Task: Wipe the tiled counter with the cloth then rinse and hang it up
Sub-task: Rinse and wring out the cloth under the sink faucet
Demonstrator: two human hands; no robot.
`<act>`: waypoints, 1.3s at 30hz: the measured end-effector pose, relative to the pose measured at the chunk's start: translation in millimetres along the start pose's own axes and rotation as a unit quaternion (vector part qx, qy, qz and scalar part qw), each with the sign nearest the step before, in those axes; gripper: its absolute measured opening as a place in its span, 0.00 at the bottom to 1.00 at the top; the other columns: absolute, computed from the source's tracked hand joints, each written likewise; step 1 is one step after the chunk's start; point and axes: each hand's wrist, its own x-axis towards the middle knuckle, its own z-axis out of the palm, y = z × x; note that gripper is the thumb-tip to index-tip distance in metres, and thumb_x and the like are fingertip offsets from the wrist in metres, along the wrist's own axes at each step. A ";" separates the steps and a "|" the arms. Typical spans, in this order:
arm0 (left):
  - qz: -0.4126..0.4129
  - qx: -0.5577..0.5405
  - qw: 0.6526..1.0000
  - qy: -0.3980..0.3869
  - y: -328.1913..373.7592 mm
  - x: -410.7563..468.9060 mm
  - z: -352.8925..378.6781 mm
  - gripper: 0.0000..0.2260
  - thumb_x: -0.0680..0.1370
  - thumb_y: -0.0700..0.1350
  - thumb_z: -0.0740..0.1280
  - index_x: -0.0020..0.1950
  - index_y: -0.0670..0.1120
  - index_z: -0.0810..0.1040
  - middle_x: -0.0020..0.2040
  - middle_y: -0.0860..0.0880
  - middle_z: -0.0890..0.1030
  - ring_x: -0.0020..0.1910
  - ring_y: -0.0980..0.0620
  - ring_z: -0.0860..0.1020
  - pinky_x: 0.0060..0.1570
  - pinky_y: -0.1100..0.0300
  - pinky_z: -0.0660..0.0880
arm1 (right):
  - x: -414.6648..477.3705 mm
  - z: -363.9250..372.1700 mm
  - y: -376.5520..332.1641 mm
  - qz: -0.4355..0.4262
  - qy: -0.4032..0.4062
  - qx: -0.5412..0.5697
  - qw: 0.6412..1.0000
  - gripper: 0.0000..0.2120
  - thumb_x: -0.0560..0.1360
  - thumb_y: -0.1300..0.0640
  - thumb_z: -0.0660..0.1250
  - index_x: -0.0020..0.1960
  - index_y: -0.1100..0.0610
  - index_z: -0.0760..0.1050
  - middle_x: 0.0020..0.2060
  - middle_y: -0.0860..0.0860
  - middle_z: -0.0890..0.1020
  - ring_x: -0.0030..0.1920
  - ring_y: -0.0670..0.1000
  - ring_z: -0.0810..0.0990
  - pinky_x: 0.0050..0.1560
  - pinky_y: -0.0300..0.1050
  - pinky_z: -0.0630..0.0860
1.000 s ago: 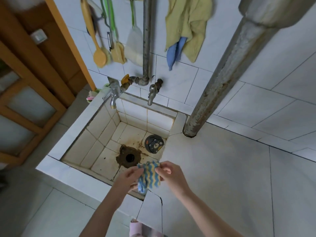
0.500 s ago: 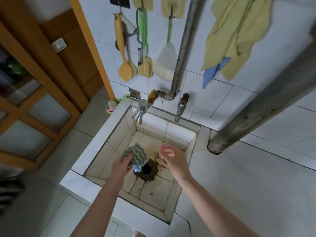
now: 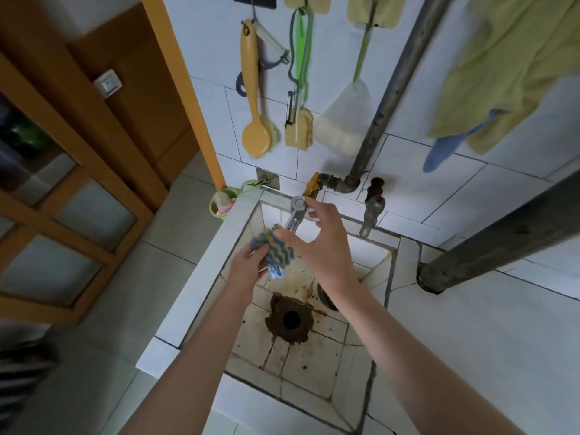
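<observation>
Head view: left hand [image 3: 243, 271] grip closed around cloth [image 3: 276, 251]; right hand [image 3: 323, 243] fingers spread, fingertips at tap [image 3: 295, 215].

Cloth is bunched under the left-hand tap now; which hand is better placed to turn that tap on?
The right hand: it is empty, its fingers already at the chrome tap. The left hand has its grip on the striped cloth below the spout.

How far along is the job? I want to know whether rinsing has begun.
Wiping looks finished: the left hand holds the cloth over the sink, under the tap. The right hand reaches toward that tap; no water shows. Rinsing and hanging remain.
</observation>
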 end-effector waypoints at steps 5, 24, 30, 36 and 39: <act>-0.007 0.022 1.000 -0.006 2.0 4.7 -0.4 0.12 0.80 0.39 0.60 0.64 0.43 0.73 0.54 0.43 0.80 0.49 0.49 0.80 0.48 0.61 0.77 | -2.1 8.5 3.6 -0.015 0.036 -0.018 0.999 0.27 0.69 0.48 0.73 0.65 0.50 0.69 0.54 0.42 0.74 0.57 0.41 0.72 0.58 0.31 0.67; -0.015 0.053 0.998 -0.019 0.3 3.3 9.9 0.11 0.80 0.39 0.60 0.62 0.44 0.73 0.53 0.44 0.79 0.48 0.50 0.79 0.41 0.65 0.78 | 1.2 -17.4 9.1 -0.004 -0.085 0.078 0.993 0.30 0.73 0.63 0.69 0.72 0.56 0.64 0.64 0.43 0.73 0.64 0.40 0.71 0.67 0.36 0.67; -0.025 0.055 0.998 -0.026 -6.0 7.0 5.4 0.14 0.80 0.39 0.60 0.65 0.42 0.72 0.56 0.42 0.79 0.53 0.47 0.78 0.47 0.61 0.77 | -5.5 -20.8 27.7 0.054 -0.076 0.151 0.984 0.27 0.74 0.51 0.68 0.70 0.48 0.64 0.65 0.41 0.72 0.64 0.39 0.72 0.62 0.28 0.68; -0.036 0.078 0.995 -0.060 -12.2 9.3 3.0 0.14 0.80 0.39 0.59 0.66 0.41 0.71 0.59 0.40 0.79 0.56 0.44 0.78 0.46 0.60 0.78 | -21.2 -5.4 88.1 0.243 -0.102 0.119 0.957 0.17 0.79 0.53 0.62 0.65 0.58 0.72 0.61 0.51 0.78 0.59 0.48 0.76 0.64 0.41 0.70; -0.024 0.105 0.991 -0.081 -14.1 9.2 2.5 0.12 0.81 0.40 0.59 0.64 0.43 0.72 0.58 0.43 0.79 0.55 0.46 0.79 0.50 0.59 0.78 | -13.5 5.8 91.1 0.299 -0.118 0.170 0.931 0.18 0.77 0.52 0.64 0.64 0.60 0.73 0.54 0.52 0.80 0.51 0.48 0.79 0.54 0.41 0.76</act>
